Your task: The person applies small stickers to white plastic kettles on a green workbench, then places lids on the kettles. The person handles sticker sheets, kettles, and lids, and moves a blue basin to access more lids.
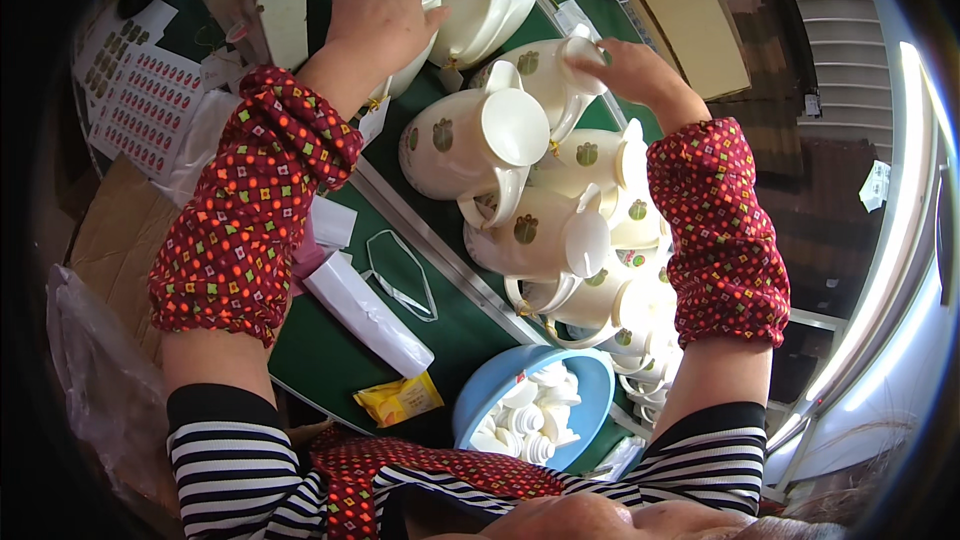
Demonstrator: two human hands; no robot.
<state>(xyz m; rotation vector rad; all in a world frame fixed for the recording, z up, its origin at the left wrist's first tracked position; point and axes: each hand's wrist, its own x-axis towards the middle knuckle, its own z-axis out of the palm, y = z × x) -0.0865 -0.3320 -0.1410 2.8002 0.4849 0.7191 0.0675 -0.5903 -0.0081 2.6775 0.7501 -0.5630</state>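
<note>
My left hand (pixel 385 20) reaches to the upper middle, its fingers curved over the top of a cream jug (pixel 412 68). Beside it stands another cream jug (pixel 482 15) with its top uncovered, showing a round opening. My right hand (pixel 635 72) grips the upper end of a cream jug with a green emblem (pixel 535 68); some fingertips are hidden behind that jug. Just below, a jug with a pale lid (pixel 450 145) leans among the others, its handle toward me. Small tags hang from several jugs.
More cream jugs (pixel 540 230) crowd down the right side. A blue basin (pixel 465 405) near me holds white plastic stoppers. On the green table (pixel 310 355) lie a white paper roll (pixel 370 315), a yellow packet (pixel 400 400) and a white strap loop. Sticker sheets (pixel 145 105) lie far left.
</note>
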